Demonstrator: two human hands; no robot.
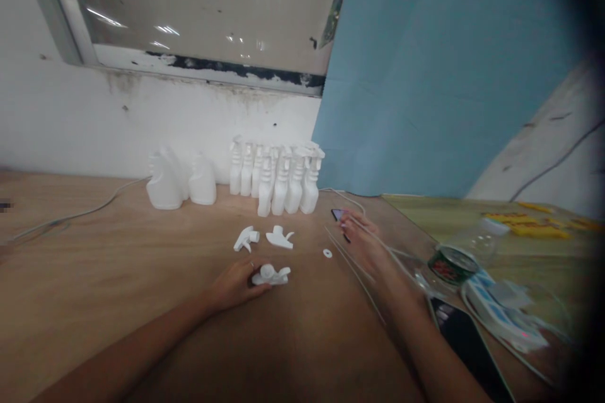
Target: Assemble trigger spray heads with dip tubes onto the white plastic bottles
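Note:
My left hand [239, 285] is closed around a white trigger spray head [270, 274] just above the wooden table. Two more spray heads, one on the left [246, 238] and one on the right [280, 237], lie just beyond it. My right hand [362, 236] is further right, blurred, with its fingers pinched together. A thin white tube [394, 255] runs from those fingertips back over the hand. More thin tubes [357, 271] lie beside its wrist. A phone-like dark-edged object [336, 215] shows partly at the fingertips. A small white ring [327, 253] lies between the hands.
Several assembled white spray bottles [280, 192] stand near the wall, with bottles without heads [165, 186] to their left. On the right are a clear plastic bottle [456, 258], a power strip [505, 315] with cables, and a dark flat device [466, 346] beside my right forearm.

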